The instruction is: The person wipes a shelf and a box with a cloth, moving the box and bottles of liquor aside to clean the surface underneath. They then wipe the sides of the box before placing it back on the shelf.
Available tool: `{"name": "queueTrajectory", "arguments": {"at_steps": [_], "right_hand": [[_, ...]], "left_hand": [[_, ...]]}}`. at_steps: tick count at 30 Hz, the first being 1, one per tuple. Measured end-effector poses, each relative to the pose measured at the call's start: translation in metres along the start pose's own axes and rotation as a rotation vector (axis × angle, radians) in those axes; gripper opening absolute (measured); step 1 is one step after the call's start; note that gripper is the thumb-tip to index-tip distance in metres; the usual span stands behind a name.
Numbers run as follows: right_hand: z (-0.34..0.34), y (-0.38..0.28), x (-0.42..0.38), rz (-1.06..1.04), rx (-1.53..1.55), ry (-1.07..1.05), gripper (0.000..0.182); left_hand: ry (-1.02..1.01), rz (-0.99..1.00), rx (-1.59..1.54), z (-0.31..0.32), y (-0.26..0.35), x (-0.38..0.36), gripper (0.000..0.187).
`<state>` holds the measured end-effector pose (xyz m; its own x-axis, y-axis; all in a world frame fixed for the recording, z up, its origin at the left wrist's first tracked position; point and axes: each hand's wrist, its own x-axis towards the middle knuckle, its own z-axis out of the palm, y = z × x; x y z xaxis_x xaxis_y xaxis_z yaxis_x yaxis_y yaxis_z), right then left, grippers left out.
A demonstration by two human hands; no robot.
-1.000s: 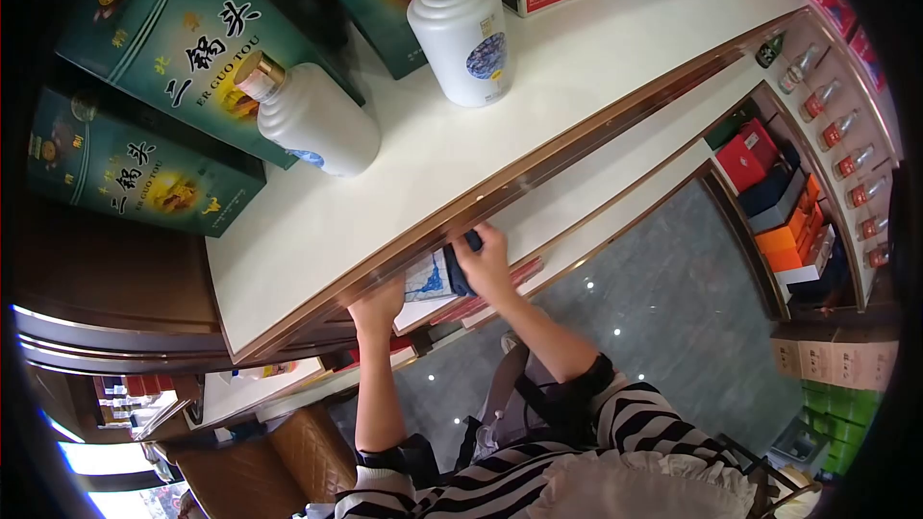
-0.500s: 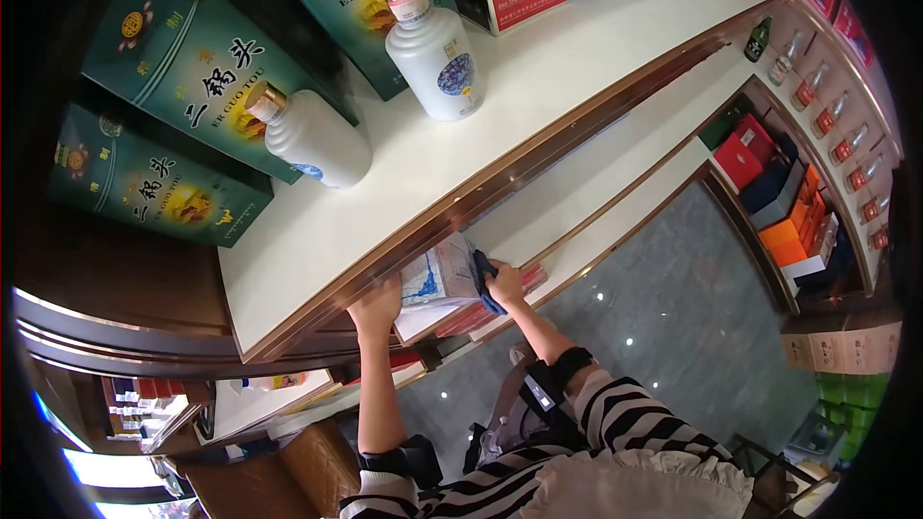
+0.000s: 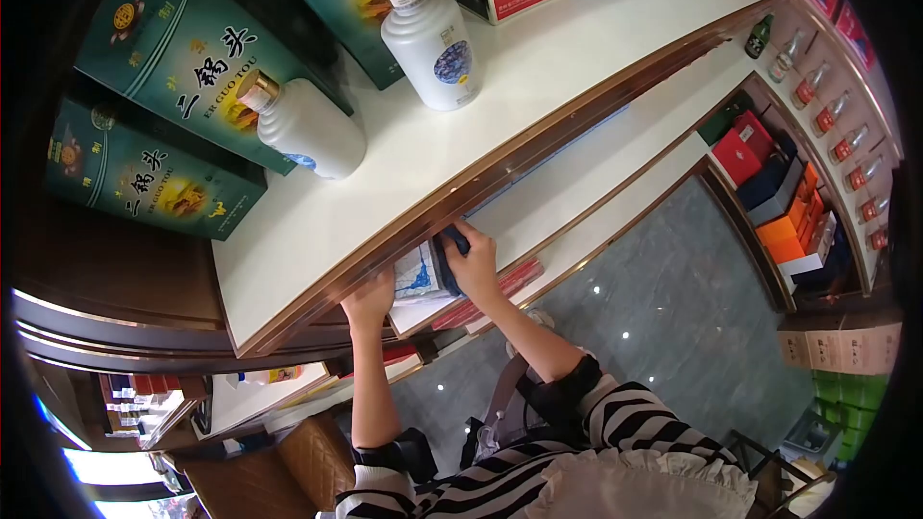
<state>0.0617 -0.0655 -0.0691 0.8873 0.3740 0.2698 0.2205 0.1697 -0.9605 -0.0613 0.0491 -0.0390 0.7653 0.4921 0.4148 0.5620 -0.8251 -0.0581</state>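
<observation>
A white box with blue print stands on the lower shelf, its far part hidden under the upper shelf's edge. My left hand grips its left side; the fingertips are out of sight behind the box and shelf edge. Bunched in my right hand is a dark blue cloth, which lies against the box's right side.
On the upper shelf above my hands stand two white bottles and several green boxes. Red packages lie right of the box. A curved rack with small bottles is at the right.
My right hand and the cloth have moved up and left along the box's right side, farther under the upper shelf. The left hand keeps its hold, shifted slightly left.
</observation>
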Motion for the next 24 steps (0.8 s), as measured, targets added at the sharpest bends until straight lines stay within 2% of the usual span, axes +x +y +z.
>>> {"name": "queueTrajectory", "arguments": {"at_steps": [1,3,4,6,7,9,12,14,15,16,19,21,24], "right_hand": [[0.000,0.010,-0.002,0.000,0.000,-0.001,0.024],[-0.009,0.035,-0.005,0.131,-0.194,-0.079,0.025],[-0.011,0.057,-0.012,0.144,-0.281,-0.096,0.026],[-0.021,0.092,-0.025,0.336,-0.522,-0.255,0.029],[-0.027,0.107,-0.033,0.337,-0.522,-0.239,0.029],[-0.035,0.126,-0.039,0.408,-0.579,-0.413,0.028],[-0.031,0.137,-0.034,0.433,-0.593,-0.345,0.026],[-0.031,0.106,-0.018,0.410,-0.394,-0.160,0.024],[-0.032,0.089,-0.009,0.419,-0.275,-0.086,0.025],[-0.032,0.066,0.001,0.355,-0.126,-0.059,0.024],[-0.028,-0.013,0.014,0.205,0.216,-0.077,0.023],[-0.019,-0.037,0.010,0.140,0.190,-0.122,0.018],[0.000,-0.014,0.002,0.043,0.175,0.001,0.021]], "left_hand": [[0.000,-0.001,0.000,-0.006,0.006,0.002,0.030],[-0.152,-0.197,-0.113,-0.022,0.021,0.010,0.035],[-0.151,-0.185,-0.117,-0.029,0.025,0.013,0.035],[-0.206,-0.253,-0.213,-0.039,0.030,0.016,0.035],[-0.205,-0.237,-0.217,-0.040,0.032,0.017,0.035],[-0.174,-0.179,-0.082,-0.041,0.034,0.018,0.033],[-0.155,-0.159,-0.083,-0.037,0.030,0.016,0.031],[-0.175,-0.164,-0.058,-0.027,0.019,0.009,0.030],[-0.112,-0.104,-0.028,-0.017,0.012,0.006,0.028],[-0.051,-0.042,0.000,-0.011,0.007,0.003,0.027],[-0.117,-0.102,0.003,-0.004,0.006,0.000,0.026],[-0.104,-0.078,0.049,-0.009,0.010,0.001,0.026],[-0.043,-0.012,0.080,-0.004,0.003,-0.001,0.025]]}}
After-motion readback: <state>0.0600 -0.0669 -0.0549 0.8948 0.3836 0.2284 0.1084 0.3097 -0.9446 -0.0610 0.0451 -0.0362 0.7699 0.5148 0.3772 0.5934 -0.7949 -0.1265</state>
